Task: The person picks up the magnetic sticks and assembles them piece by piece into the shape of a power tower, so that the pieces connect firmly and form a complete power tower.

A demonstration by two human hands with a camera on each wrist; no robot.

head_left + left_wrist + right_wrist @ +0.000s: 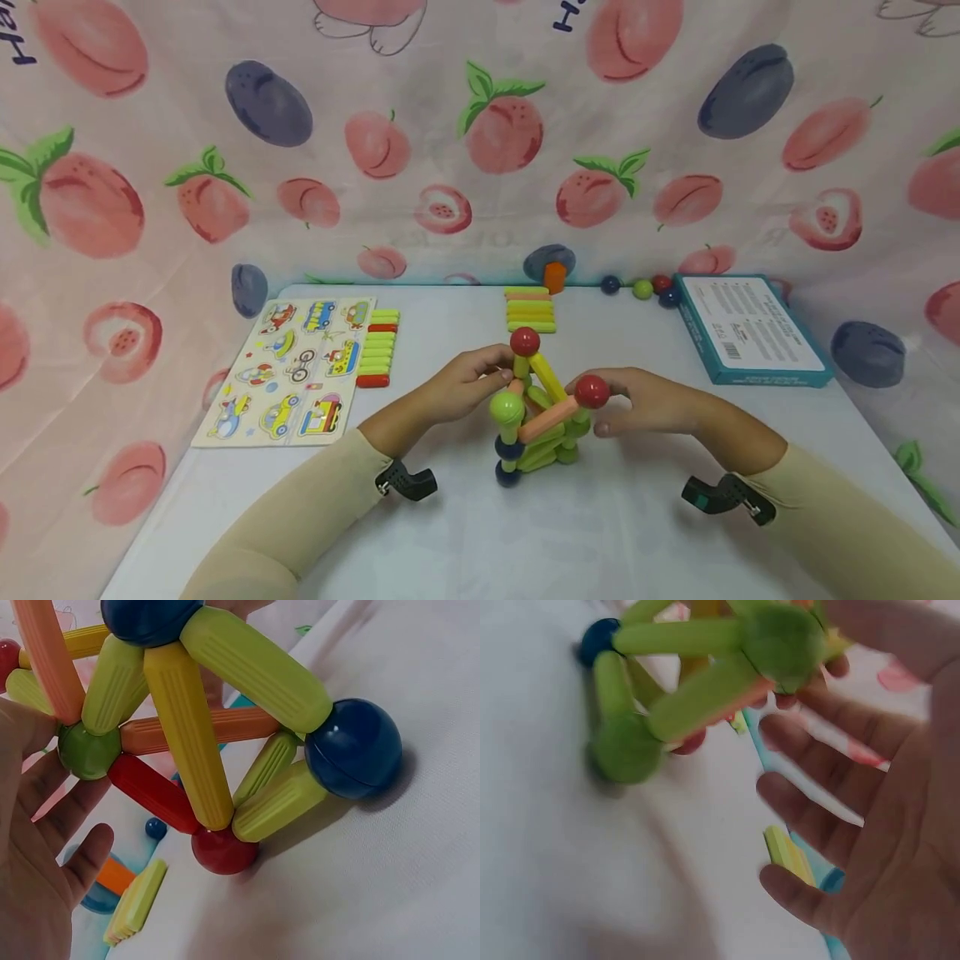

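A magnetic-stick structure (543,442) of coloured rods and balls stands on the white table between my hands. Red balls (525,342) and a light green ball top it; dark blue balls (354,748) sit low at the front. My left hand (467,385) holds it at the left rear, thumb and fingers around a green ball (90,751). My right hand (651,402) is at its right side, forefinger behind a red ball and thumb beside a green ball (783,646). In the right wrist view its other fingers (810,814) spread loosely, holding nothing.
A picture puzzle board (288,375) lies at left, beside a column of green and red rods (378,348). Behind the structure lie yellow-green rods (530,312) and an orange block (555,277). Loose balls (642,289) and a teal box (753,325) sit at back right.
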